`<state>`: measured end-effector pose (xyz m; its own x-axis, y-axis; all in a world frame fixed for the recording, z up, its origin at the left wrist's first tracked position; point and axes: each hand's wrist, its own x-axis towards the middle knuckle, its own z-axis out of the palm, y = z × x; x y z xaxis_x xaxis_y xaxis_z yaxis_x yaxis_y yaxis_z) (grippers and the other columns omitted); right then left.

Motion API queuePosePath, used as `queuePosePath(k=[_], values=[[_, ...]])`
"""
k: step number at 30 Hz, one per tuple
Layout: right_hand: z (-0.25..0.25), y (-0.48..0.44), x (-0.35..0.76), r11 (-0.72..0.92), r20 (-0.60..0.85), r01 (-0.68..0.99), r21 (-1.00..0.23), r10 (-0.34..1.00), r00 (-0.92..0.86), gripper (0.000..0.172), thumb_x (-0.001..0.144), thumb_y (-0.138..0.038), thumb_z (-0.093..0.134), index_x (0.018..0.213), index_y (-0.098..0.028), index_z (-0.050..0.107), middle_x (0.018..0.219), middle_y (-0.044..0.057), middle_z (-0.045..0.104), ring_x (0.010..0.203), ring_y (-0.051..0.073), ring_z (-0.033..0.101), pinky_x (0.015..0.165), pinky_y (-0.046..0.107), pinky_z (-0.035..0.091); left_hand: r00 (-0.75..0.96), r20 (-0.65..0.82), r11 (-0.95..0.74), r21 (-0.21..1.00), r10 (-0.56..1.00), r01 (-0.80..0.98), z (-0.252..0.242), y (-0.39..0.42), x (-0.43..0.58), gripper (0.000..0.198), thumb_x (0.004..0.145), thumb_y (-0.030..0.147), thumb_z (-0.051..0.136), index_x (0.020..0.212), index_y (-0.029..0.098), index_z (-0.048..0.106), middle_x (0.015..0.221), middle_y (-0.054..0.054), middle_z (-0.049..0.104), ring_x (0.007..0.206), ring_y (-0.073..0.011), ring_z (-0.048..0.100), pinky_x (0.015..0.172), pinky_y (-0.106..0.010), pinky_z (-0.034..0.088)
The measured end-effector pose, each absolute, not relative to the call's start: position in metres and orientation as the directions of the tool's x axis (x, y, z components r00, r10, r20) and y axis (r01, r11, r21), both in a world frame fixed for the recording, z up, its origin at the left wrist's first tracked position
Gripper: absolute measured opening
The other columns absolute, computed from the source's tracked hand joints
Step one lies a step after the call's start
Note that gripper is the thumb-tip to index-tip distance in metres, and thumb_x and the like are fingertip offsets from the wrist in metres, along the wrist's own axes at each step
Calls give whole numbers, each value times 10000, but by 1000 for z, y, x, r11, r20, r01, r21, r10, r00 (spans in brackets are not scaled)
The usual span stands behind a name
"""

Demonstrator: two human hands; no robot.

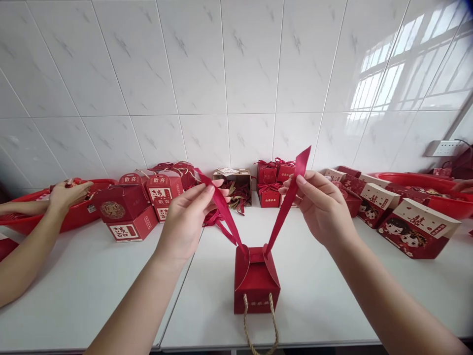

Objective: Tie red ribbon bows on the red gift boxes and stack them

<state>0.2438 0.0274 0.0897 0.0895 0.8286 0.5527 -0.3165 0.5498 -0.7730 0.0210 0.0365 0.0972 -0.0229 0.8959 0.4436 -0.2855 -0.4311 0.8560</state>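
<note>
A small red gift box [257, 291] stands upright near the table's front edge, its top flaps folded in. A twisted rope handle [276, 328] hangs down its near side. From the top of the box a red ribbon [281, 217] rises in two ends, spread in a V. My left hand [188, 217] pinches the left end between thumb and fingers. The right end is pinched by my right hand [321, 204], with its tip sticking up above the thumb. Both hands are raised above the box and apart from each other.
Behind stands an open carton [244, 185] of loose ribbons. Tied red boxes [269, 195] are stacked beside it. More gift boxes stand left [127, 212] and right [417, 229]. Another person's hand [66, 197] reaches over a red basin [76, 219] at left; a second red basin [454, 199] is at right.
</note>
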Motion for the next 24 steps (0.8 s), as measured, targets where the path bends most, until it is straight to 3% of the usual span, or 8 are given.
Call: queuePosePath(k=[3,6,12,15,19,22,24], values=[[95,28,237,528,542,-307,-792,839,45,125,814,-340,662,802,-228,607,793,-14,656,731,133,644,703,276,527,101,430,-394,883,897,-255,105,37,30,268,744,368,724,929,174,726,778,-52,718,799,-219,671,756,-346,525],[99,30,230,504,525,-293,-813,851,7,165,798,-354,674,816,-204,606,733,-16,648,602,111,614,626,268,528,188,463,-428,881,866,-199,111,39,39,215,802,372,668,883,180,721,710,-32,689,723,-177,649,737,-307,507],[103,32,221,525,534,-144,-839,845,-31,175,805,-328,660,857,-161,660,689,-5,641,496,68,510,493,215,428,268,512,-512,856,816,-78,118,37,57,233,865,376,585,815,183,706,620,-5,620,634,-124,583,666,-239,474],[102,28,220,582,585,-69,-810,797,-151,156,829,-301,627,897,-182,702,691,-7,622,597,96,524,573,236,443,267,534,-562,827,802,35,119,33,63,237,847,374,604,761,172,696,572,5,583,590,-117,558,584,-219,456],[93,28,221,583,602,-154,-798,752,-268,150,852,-298,615,937,-223,712,787,0,632,736,127,557,696,268,462,267,559,-610,771,785,183,116,31,64,235,817,337,627,667,161,668,588,-5,607,529,-105,518,495,-221,414],[83,33,222,588,609,-157,-793,768,-198,178,902,-335,560,921,-229,701,761,0,619,689,113,540,629,245,439,344,478,-553,817,808,165,111,32,58,119,796,277,637,786,162,664,673,-13,639,588,-117,553,550,-235,440],[77,36,224,641,647,-97,-761,742,-172,192,932,-327,513,933,-232,679,740,-2,605,650,109,529,570,237,418,405,367,-442,891,837,105,107,35,51,154,781,197,622,933,180,621,665,9,626,621,-133,590,596,-253,453]])
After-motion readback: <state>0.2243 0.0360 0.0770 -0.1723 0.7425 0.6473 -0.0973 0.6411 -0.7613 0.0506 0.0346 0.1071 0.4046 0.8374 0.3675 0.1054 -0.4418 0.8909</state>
